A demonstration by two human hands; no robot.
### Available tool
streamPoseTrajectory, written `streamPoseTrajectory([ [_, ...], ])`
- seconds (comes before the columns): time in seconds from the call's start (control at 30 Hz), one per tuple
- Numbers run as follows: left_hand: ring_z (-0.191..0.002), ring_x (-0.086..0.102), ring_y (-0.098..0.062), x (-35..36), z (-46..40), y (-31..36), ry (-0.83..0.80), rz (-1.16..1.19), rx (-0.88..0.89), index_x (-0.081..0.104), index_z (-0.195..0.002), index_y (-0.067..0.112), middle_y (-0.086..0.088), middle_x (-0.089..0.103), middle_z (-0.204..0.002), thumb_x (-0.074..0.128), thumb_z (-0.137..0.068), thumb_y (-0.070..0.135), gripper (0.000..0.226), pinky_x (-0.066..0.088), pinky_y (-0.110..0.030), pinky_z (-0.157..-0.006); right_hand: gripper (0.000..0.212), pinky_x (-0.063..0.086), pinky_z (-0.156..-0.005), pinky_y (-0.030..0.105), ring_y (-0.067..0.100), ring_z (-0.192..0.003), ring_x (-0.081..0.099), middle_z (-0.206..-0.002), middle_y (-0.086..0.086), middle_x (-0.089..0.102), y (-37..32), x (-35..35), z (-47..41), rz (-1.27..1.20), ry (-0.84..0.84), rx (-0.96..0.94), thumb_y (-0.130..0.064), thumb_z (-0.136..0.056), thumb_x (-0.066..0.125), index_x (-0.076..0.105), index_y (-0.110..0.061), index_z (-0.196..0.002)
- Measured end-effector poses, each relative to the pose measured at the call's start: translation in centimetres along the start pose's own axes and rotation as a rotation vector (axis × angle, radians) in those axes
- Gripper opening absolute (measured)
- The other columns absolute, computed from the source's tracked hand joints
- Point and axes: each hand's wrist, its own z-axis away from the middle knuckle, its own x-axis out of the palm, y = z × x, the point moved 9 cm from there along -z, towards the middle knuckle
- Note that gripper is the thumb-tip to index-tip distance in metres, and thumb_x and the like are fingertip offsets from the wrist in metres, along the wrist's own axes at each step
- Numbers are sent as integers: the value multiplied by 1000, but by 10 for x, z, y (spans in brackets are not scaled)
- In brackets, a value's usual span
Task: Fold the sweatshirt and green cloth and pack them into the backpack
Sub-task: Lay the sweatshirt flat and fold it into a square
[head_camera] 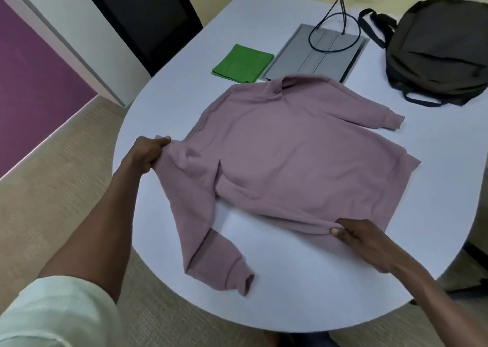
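One head-worn wide-angle view looks forward and steeply down, close above the left hand [148, 152] and right hand [361, 241], with the table [303, 288] stretching beyond them.

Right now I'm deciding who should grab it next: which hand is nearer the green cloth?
Left. The left hand grips the sweatshirt at its left edge, below the green cloth. The right hand pinches the near hem, farther away.
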Motion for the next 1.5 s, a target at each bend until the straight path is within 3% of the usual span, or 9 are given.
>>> streamPoseTrajectory([
  [0.23,-103,60,-25,65,-49,47,-15,4,-31,65,-93,3,-9,63,-115,70,-92,26,23,51,-38,-96,45,43,-68,31,8,-68,55,-69,-4,61,52,-50,-56,21,71,119,-55,-95,41,50,-17,-72],
  [0.37,-117,53,-23,114,-64,48,-174,-25,-7,38,-147,8,-5,53,-130,71,-84,55,85,45,-38,-100,31,50,-72,40,24,-80,64,-81,-3,67,81,-52,-84,339,154,174,-50,-98,45,52,-24,-85],
  [0.5,-129,52,-30,118,-64,21,-23,-247,115,36,-148,11,-10,51,-144,69,-73,68,99,45,-46,-107,29,47,-63,38,31,-73,64,-76,5,68,92,-48,-99,541,287,204,-43,-92,62,58,-15,-82],
  [0.67,-95,69,-21,112,-30,-2,-8,-214,205,70,-107,13,0,73,-100,71,-84,49,43,58,-43,-82,19,40,-65,42,36,-77,53,-83,14,61,58,-49,-88,594,507,168,-17,-75,75,63,-8,-87],
  [0.87,-94,70,-11,91,-6,-44,-75,-36,132,72,-107,26,10,75,-98,74,-82,52,36,57,-38,-87,18,38,-69,34,28,-73,61,-75,4,63,-43,28,-103,204,406,-156,-25,-83,50,62,-15,-76],
  [0.97,-102,69,-19,90,-1,-67,-164,57,22,69,-116,20,2,73,-108,77,-73,60,60,55,-40,-91,14,45,-69,25,12,-71,63,-82,-5,71,-77,87,-122,-109,154,-102,-31,-84,69,65,-19,-90],
  [1.17,-107,69,-21,98,9,-74,-383,-26,16,66,-121,16,4,73,-114,73,-82,51,53,55,-40,-92,73,52,-62,18,12,-86,65,-126,-1,62,-141,165,-147,-724,-209,237,-29,-79,82,40,-21,-138],
  [1.33,-104,71,-23,98,16,-33,-505,37,32,66,-122,10,-2,74,-114,67,-92,37,41,58,-39,-87,41,52,-53,27,15,-62,64,-95,13,72,-174,163,-151,-1049,-209,334,-13,-83,76,59,-6,-119],
  [1.5,-99,71,-19,103,12,32,-585,272,88,64,-118,5,-6,72,-114,60,-97,24,28,58,-31,-80,4,38,-36,21,11,-39,51,-55,6,61,-195,73,-161,-964,-17,215,-4,-90,65,63,-7,-88],
])
